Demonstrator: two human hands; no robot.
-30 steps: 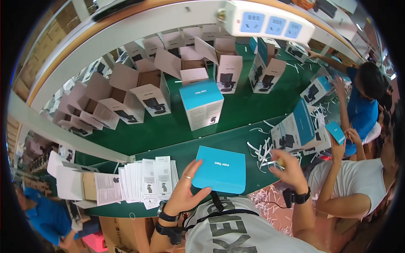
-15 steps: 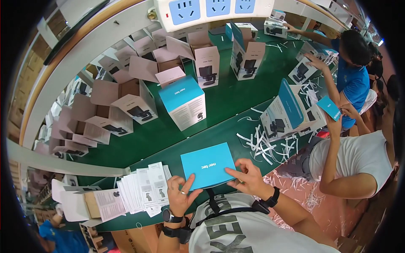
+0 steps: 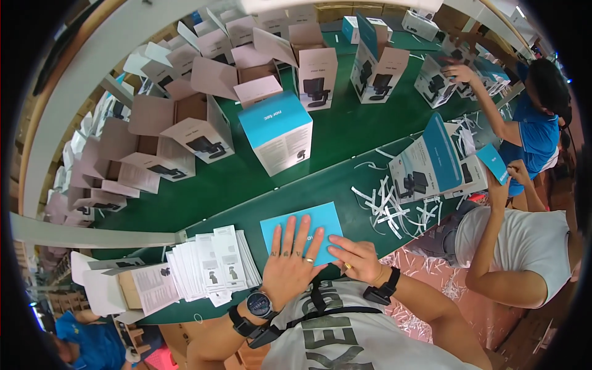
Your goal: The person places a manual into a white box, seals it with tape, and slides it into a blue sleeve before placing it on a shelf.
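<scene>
A flat teal rectangle [image 3: 274,225], a card or thin box, lies at the table's near edge in front of me. My left hand [image 3: 291,262] rests palm down on it, fingers spread and stretched out, covering much of its face. At its right edge, my right hand [image 3: 356,259] holds it with bent fingers; the thumb is hidden. Just left of my left hand, printed white leaflets [image 3: 213,262] lie in overlapping stacks. Beyond the teal rectangle stands a closed white carton [image 3: 280,148] with a teal top.
Open white cartons [image 3: 206,145] crowd the back left of the green table [image 3: 246,191]. Paper strips [image 3: 391,209] lie to the right, by an open carton [image 3: 419,166]. Two co-workers [image 3: 518,246] handle cartons and a teal piece at right; another [image 3: 92,336] is at lower left.
My left hand has gone from gripping the teal rectangle's left edge to lying flat across its face. My right hand stays at the right edge. The view has shifted slightly.
</scene>
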